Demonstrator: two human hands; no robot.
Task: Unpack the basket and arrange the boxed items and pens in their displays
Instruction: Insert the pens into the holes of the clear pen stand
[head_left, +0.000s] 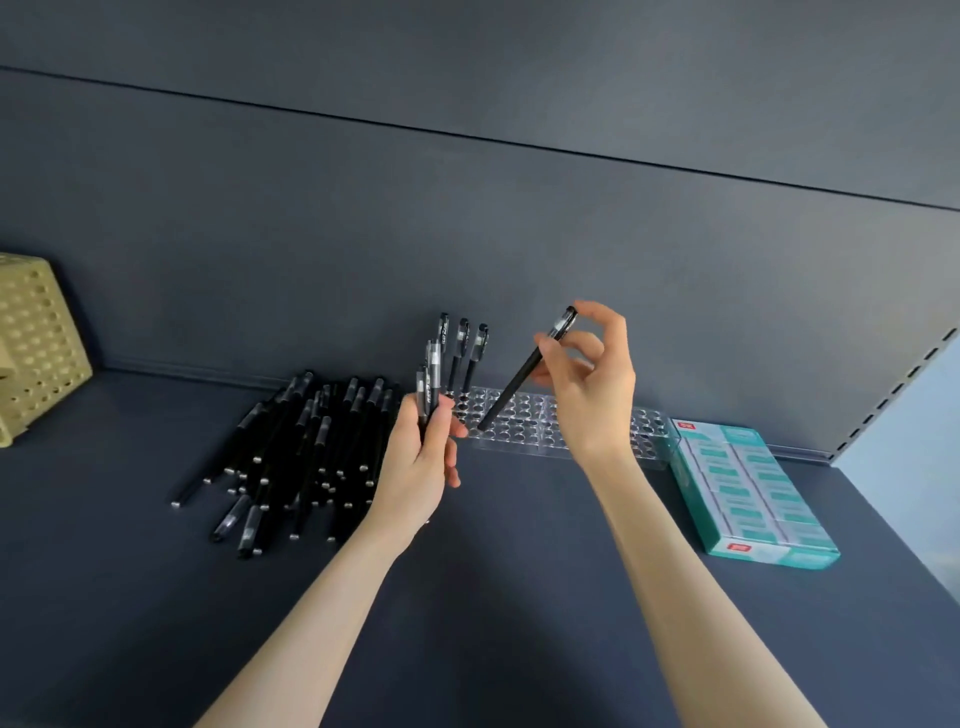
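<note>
Dark shelf (519, 597) seen from the front, with a back wall (467, 234) rising behind it. A beige perforated basket (36, 348) stands at the shelf's left edge, close to the wall. Left of centre lies a loose pile (306, 447) of black pens, most caps pointing toward the wall. A clear rack (524, 423) with rows of round holes runs along the rear edge from centre toward the right; three upright pens (462, 353) stand in holes at its left end. The left hand (421, 467), raised just right of the pile and in front of the rack's left end, is closed round a small bundle (431, 374) of pens held caps up. The right hand (592, 395), above the rack, pinches one pen (524, 371) near its cap between thumb and fingertips. This pen slants down to the left; whether its lower tip touches the rack cannot be told. A teal box (748, 488) of small packets lies near the right rear corner, just beside the rack's right end.
</note>
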